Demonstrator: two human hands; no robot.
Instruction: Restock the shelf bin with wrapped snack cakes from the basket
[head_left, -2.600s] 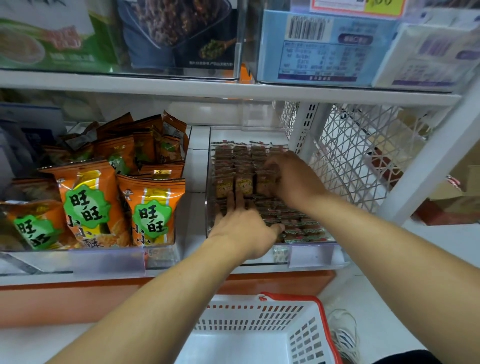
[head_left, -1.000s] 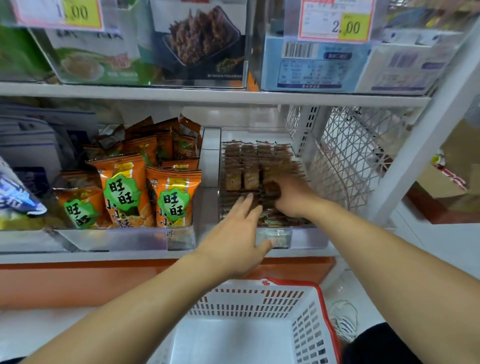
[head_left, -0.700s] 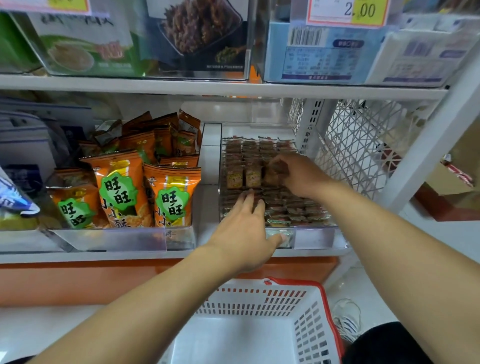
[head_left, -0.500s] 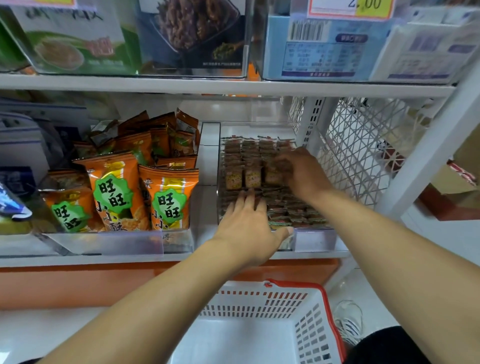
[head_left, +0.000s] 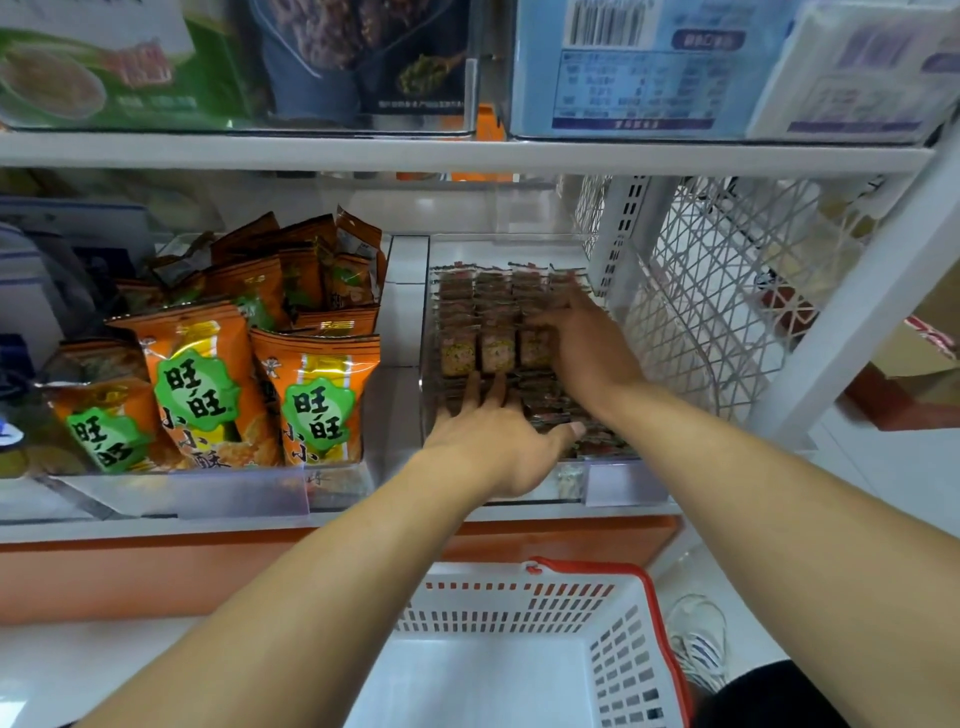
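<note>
Two hands are recorded inside one clear shelf bin (head_left: 425, 364) on the middle shelf. The left hand (head_left: 498, 441) is laid flat, fingers straight, on the front rows of wrapped snack cakes (head_left: 480, 322); nothing is held in its grip. The right hand (head_left: 582, 338) is reached farther back along the bin's right side, fingers extended onto the cakes; whether a cake is pinched in its grip cannot be told, as the fingertips are blurred and partly hidden.

Four columns of cakes are counted at the back of the bin. Three upright cakes are seen in a row just left of the right hand; a fourth place is covered by that hand. The flat-lying front cakes are too overlapped to count.

Left of the left hand, a second bin holds orange snack bags (head_left: 317, 400): three are counted in the front row, with more behind, number unclear. One white basket (head_left: 613, 654) with a red rim is seen below both forearms; no cakes are visible in the part shown. A white wire mesh panel (head_left: 701, 291) stands right of the right hand. One shoe (head_left: 698, 644) is seen beside the basket.
</note>
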